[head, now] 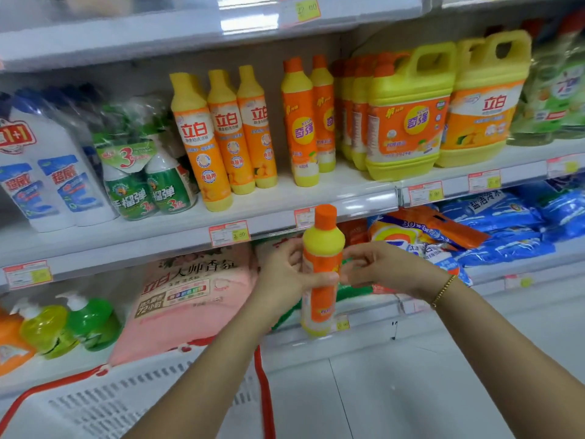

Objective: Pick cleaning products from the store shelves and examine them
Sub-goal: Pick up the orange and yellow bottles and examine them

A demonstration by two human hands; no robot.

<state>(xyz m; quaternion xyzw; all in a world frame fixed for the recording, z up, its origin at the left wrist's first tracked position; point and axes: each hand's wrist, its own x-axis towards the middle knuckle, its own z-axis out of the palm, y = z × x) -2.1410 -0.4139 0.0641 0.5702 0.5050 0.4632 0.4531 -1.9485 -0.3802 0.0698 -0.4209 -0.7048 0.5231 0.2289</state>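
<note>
I hold a yellow dish-soap bottle (pixel 322 248) with an orange cap and orange label upright in front of the shelves. My left hand (pixel 285 274) wraps around its middle, thumb across the label. My right hand (pixel 386 267) is beside the bottle on the right, fingertips curled at its label edge; whether it grips is unclear. On the middle shelf (pixel 316 201) behind stand similar yellow-orange bottles (pixel 300 128) and taller ones (pixel 202 144).
Two large yellow jugs (pixel 408 115) stand at the right of the middle shelf, white and green bottles (pixel 133 172) at the left. The lower shelf holds a pink detergent bag (pixel 190 296), blue bags (pixel 512 223) and green pump bottles (pixel 88 321). A white basket with red rim (pixel 264 391) hangs below my left arm.
</note>
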